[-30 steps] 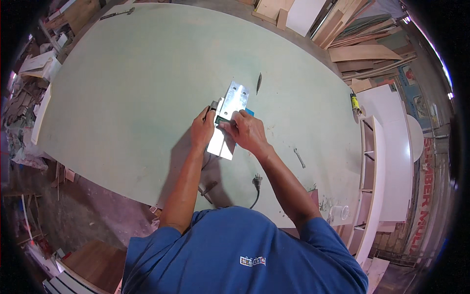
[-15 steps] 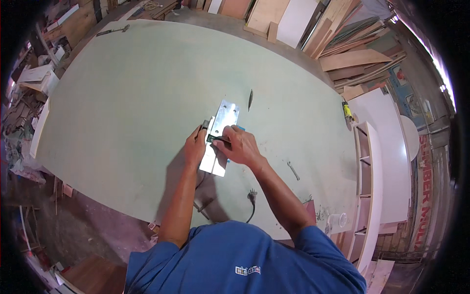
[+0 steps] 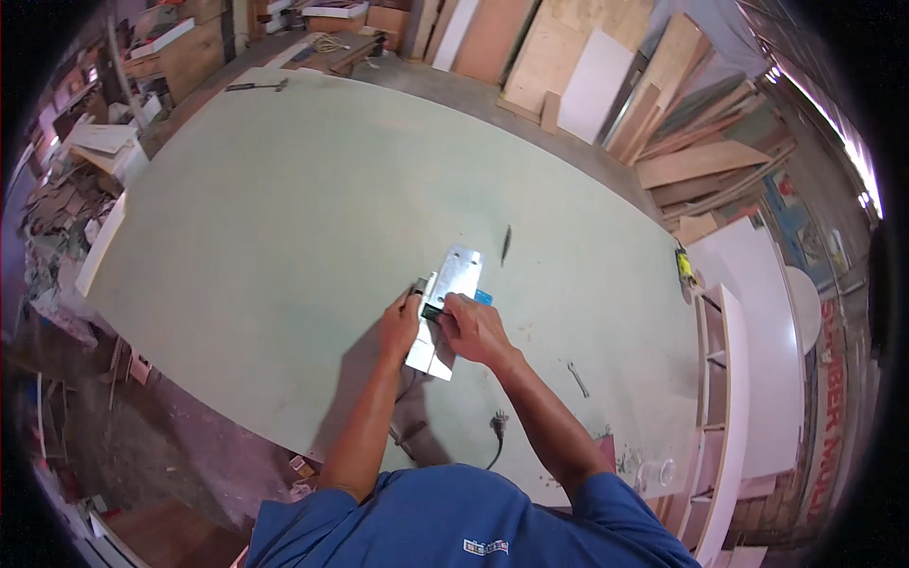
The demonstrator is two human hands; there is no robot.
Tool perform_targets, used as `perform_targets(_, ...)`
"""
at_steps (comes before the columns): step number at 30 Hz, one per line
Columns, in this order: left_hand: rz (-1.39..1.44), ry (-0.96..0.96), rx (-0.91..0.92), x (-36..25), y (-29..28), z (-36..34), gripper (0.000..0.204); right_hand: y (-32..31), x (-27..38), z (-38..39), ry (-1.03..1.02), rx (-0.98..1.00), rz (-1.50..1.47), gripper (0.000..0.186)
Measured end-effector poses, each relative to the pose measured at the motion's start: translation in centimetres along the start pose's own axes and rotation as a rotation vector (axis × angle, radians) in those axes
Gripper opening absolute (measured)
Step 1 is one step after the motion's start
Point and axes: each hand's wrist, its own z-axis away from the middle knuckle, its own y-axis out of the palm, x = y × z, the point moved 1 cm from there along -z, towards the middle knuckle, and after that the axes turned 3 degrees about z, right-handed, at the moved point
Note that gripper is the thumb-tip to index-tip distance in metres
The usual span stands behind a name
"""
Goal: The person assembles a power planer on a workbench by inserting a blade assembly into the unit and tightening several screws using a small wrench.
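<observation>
Metal-plated tool: between both hands over the near half of the desk (image 3: 312, 218), shiny plate (image 3: 457, 272) facing up, blue part (image 3: 484, 297) showing at right; whether it rests on the surface, I cannot tell.
Left hand (image 3: 401, 324): closed around the tool's left side.
Right hand (image 3: 473, 328): fingers bunched at the plate's middle, by a dark gap (whether they pinch anything there, I cannot tell).
Handling: probably stiff and fairly heavy; the polished plate looks slippery, its rims perhaps sharp.
Best hold: likely the body's sides, away from the gap.
Near edge: beside the person's torso, with the plug (image 3: 499, 423) and its dark cord just inside.
Room: broadest leftward and ahead; wrench (image 3: 579, 380) rightward, slim dark piece (image 3: 507, 244) beyond the plate.
</observation>
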Motion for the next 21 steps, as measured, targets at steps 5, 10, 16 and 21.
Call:
perform_targets(5, -0.006, 0.002, -0.034, 0.0, -0.1, 0.4, 0.053, -0.6, 0.8, 0.0, 0.112, 0.044, 0.166, 0.031)
perform_targets(10, -0.017, -0.074, -0.033, -1.7, 0.5, 1.1, 0.056, -0.5, -0.4, 0.7, 0.044, 0.008, 0.109, 0.026)
perform_targets(16, -0.009, -0.091, -0.002, -1.5, -0.4, 1.1, 0.061, -1.4, 1.4, -0.2, 0.077, 0.034, 0.17, 0.021)
perform_targets(21, -0.091, -0.073, -0.023, -2.0, 0.3, 1.1, 0.062, -0.6, -0.5, 0.5, 0.034, -0.001, 0.086, 0.024)
